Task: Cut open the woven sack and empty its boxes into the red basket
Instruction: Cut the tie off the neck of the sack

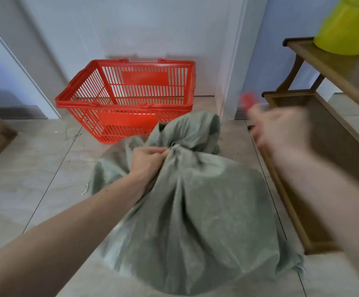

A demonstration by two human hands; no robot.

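Sack (195,211) on the floor (35,179), tied neck gripped.
The left hand (148,160) clutches the sack's gathered neck; the blurred right hand (279,129) holds something red (248,100). The basket (129,99) stands just behind, near the wall.

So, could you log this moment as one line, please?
left hand grips sack neck | right hand blurred, holds red tool | red basket empty

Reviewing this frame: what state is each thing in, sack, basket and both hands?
woven sack: upright on the floor, neck tied shut, uncut.
red basket: upright behind the sack, empty, handles down.
left hand: grips the sack's neck.
right hand: raised, motion-blurred, holding something red.
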